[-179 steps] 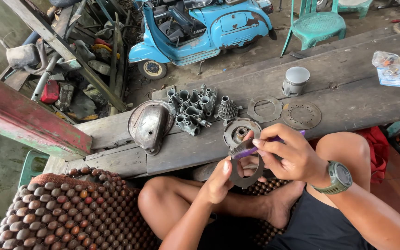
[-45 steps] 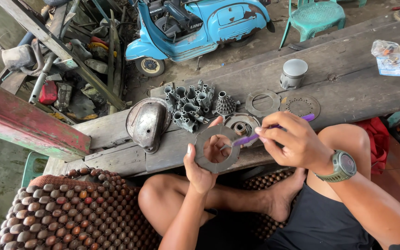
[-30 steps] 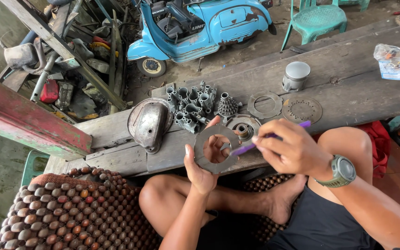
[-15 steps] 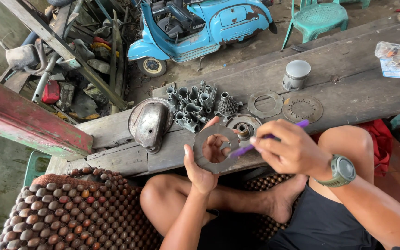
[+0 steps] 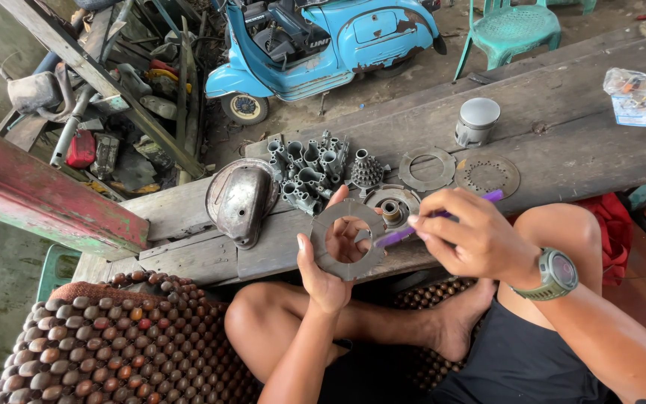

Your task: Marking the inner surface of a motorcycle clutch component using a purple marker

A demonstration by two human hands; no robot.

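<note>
My left hand [image 5: 328,271] holds up a grey ring-shaped disc [image 5: 350,239] by its lower rim, fingers showing through its hole. My right hand [image 5: 476,238], with a watch on its wrist, grips a purple brush [image 5: 396,236] whose end touches the disc's inner right edge. Both hands hover over the near edge of a worn wooden bench [image 5: 562,112]. Just behind the disc, a round hub with a brass centre [image 5: 392,206] lies on the boards.
On the bench lie a dark domed metal cover [image 5: 239,200], a cluster of grey tubular parts [image 5: 309,172], a toothed cone [image 5: 366,170], two flat rings [image 5: 428,167], [image 5: 487,176], a short metal cylinder [image 5: 477,121] and a plastic bag [image 5: 633,96]. A blue scooter [image 5: 323,41], a green chair [image 5: 514,26] stand beyond; a beaded mat [image 5: 114,344] lies at my left.
Six seconds ago the disc was held low near my lap; it has been raised upright over the bench edge. In the last second the brush makes only small movements on its inner edge.
</note>
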